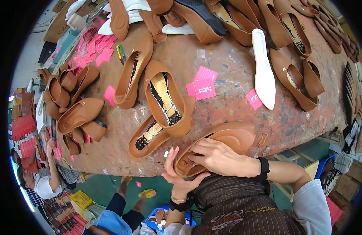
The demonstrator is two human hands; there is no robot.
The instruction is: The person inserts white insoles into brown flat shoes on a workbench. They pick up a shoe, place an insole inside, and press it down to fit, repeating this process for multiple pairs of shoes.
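Note:
A brown flat shoe [182, 169] is at the table's near edge, its toe pointing right. My left hand [180, 183] cups its heel, the fingers spread up one side and the thumb on the other. My right hand [218, 156] reaches over the shoe with bent fingertips closed at the inside of the heel. Under that hand runs a brown insole [232, 140] with a padded oval; the exact grip is hidden. Just beyond are a brown shoe with a gold and black lining [181, 125] and another [136, 147] partly beneath it.
More brown shoes [81, 113] are heaped at the left and along the far side. A white shoe last [263, 70], pink tags [204, 84] and a green-yellow cutter [120, 54] lie on the worn table [228, 98]. Another person [47, 176] is at the left.

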